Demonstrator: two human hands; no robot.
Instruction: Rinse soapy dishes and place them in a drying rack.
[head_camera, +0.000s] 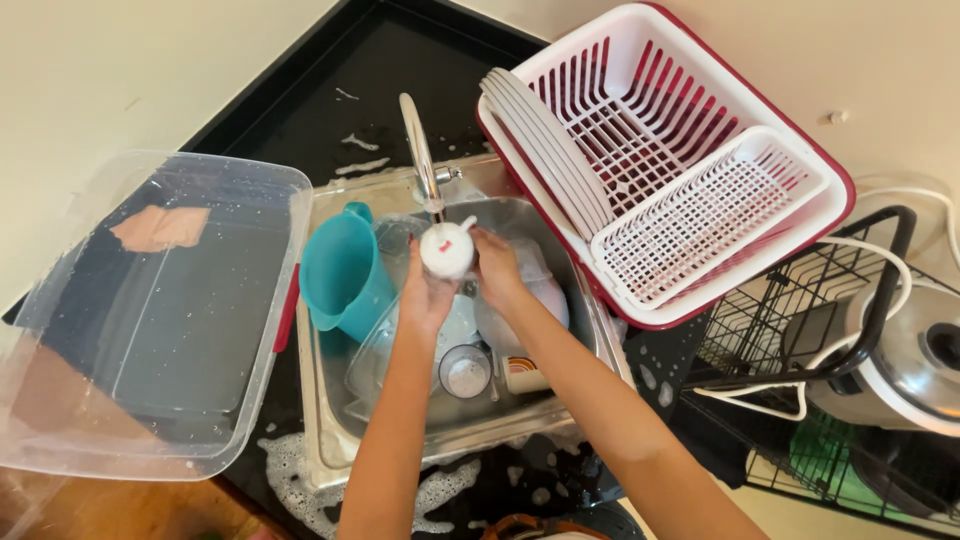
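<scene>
From the head camera, I hold a small white cup (446, 250) over the back edge of the steel sink (330, 440), under the tap (420, 150); my left hand (425, 295) is clamped around it, my right hand (495, 265) closed on its side, so I should rub firmly, keeping it low above the glass (466, 372)

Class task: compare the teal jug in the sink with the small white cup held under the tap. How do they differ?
The teal jug is larger; the white cup is small. The jug leans in the sink untouched; the cup is gripped by the left hand and right hand. Both are over the sink.
</scene>
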